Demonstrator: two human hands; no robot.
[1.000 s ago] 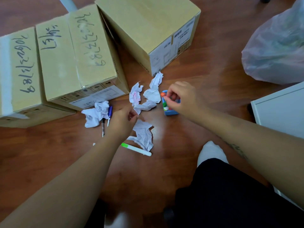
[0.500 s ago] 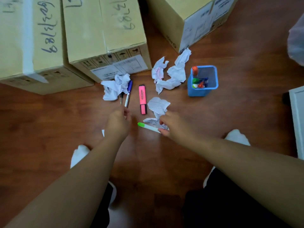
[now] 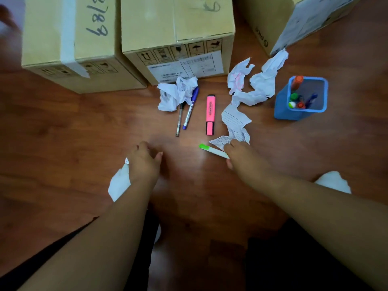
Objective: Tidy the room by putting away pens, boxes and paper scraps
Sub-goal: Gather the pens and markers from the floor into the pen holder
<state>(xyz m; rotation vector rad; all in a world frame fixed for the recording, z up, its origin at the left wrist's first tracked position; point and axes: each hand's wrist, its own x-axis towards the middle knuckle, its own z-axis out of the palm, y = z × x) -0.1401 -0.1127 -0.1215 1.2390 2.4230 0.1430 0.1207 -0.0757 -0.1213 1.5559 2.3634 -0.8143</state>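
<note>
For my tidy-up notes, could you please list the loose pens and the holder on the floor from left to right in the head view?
Black pen → purple-capped pen → pink highlighter → blue pen holder.

Glossy wood floor (image 3: 63, 143), crumpled paper (image 3: 176, 95)

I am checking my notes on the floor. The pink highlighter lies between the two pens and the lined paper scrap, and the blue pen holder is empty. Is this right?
Not quite. The head view shows the blue pen holder already holds several markers. The rest stands: the pink highlighter lies between the two pens and the lined paper scrap.
</note>
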